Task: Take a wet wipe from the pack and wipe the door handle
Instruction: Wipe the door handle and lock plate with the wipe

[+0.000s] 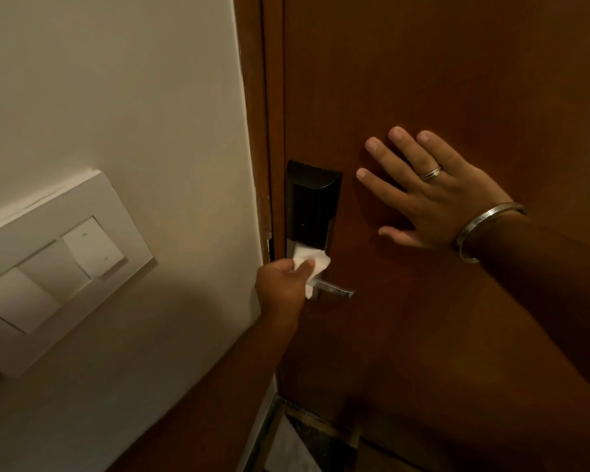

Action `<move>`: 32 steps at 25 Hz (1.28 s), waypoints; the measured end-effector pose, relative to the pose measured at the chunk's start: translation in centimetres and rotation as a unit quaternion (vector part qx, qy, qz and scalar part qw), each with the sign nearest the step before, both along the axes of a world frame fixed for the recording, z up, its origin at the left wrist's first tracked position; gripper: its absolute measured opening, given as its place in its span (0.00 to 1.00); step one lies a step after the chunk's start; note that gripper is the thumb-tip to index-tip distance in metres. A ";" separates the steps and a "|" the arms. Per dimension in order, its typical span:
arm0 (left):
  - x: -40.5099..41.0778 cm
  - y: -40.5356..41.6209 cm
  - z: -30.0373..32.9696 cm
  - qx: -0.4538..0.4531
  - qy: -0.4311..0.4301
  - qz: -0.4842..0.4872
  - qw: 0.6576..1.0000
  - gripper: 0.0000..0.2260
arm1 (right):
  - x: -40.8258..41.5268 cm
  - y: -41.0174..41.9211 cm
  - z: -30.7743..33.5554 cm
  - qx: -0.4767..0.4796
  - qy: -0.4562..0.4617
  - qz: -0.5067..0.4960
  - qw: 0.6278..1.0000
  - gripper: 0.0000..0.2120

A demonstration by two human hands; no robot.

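A brown wooden door carries a black electronic lock plate with a silver lever handle below it. My left hand grips a crumpled white wet wipe and presses it against the base of the handle, just under the black plate. The lever's free end sticks out to the right of the wipe. My right hand lies flat on the door to the right of the lock, fingers spread, with a ring and a metal bangle on it. The wipe pack is not in view.
A cream wall fills the left side, with a white switch panel on it. The door frame runs between wall and door. A strip of floor shows at the bottom.
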State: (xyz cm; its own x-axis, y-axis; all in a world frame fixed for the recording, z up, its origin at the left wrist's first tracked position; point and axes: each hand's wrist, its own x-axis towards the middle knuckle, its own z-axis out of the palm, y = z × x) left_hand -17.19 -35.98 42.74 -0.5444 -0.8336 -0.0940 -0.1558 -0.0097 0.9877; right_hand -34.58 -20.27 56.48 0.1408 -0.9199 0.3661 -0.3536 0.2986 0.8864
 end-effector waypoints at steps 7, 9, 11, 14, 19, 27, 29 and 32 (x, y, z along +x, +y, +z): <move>1.6 0.3 -0.8 -0.157 0.022 -0.007 0.987 0.05 | -0.3 -0.1 -0.3 -0.003 0.003 -0.001 1.000 0.45; 1.7 0.2 -1.1 -0.206 0.017 -0.045 0.977 0.08 | -0.3 -0.1 -0.2 -0.004 0.001 0.003 1.000 0.45; 0.9 -1.0 -0.7 -0.191 0.007 -0.111 0.975 0.14 | -0.2 -0.1 -0.1 -0.005 0.003 0.003 1.000 0.45; 1.3 -2.0 -0.7 -0.206 -0.004 -0.155 0.966 0.20 | -0.1 -0.2 0.0 -0.002 0.001 0.003 1.000 0.44; 3.5 -2.8 -2.9 -0.554 -0.064 -0.204 0.804 0.25 | -0.1 -0.1 -0.1 -0.008 0.004 0.005 1.000 0.44; 3.2 -4.4 -0.7 -0.668 -0.053 -0.255 0.698 0.25 | -0.2 -0.1 -0.1 -0.003 0.002 0.007 1.000 0.44; 2.6 -2.9 -0.4 -0.679 -0.018 -0.275 0.681 0.25 | -0.1 -0.2 0.0 -0.002 -0.001 0.008 1.000 0.44; 2.4 -1.6 -0.2 -0.687 -0.027 -0.289 0.666 0.25 | 0.0 -0.1 0.0 -0.004 0.004 0.008 1.000 0.44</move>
